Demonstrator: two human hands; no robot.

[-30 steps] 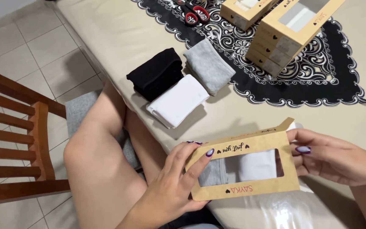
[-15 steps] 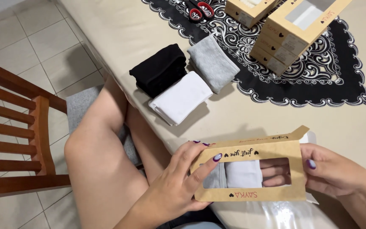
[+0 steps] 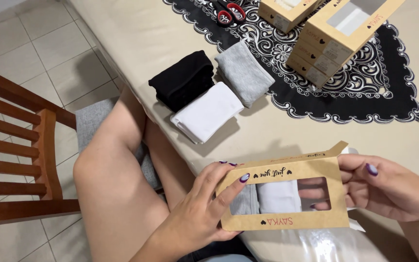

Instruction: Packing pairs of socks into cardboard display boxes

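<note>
A flat tan cardboard box (image 3: pixel 287 221) with a cut-out window is held up in both hands near the table's front edge. My left hand (image 3: pixel 197 213) grips its left end, thumb across the front. My right hand (image 3: pixel 389 187) holds the open right end, and its fingers show inside through the window, against a white folded cloth (image 3: pixel 278 196) with a grey one (image 3: pixel 244 200) beside it. On the table farther off lie a black folded stack (image 3: pixel 183 79), a grey one (image 3: pixel 243 72) and a white one (image 3: pixel 207 111).
A pile of similar tan window boxes (image 3: pixel 333 41) sits on a black patterned cloth (image 3: pixel 364 92) at the back right, with red-handled scissors (image 3: pixel 229 12) beyond. A wooden chair (image 3: pixel 20 160) stands on the tiled floor at left. Clear plastic wrap (image 3: pixel 316 242) lies under the held box.
My right fingers have gone inside the box's open end and pushed the white cloth leftward against the grey one. The box shifted a little.
</note>
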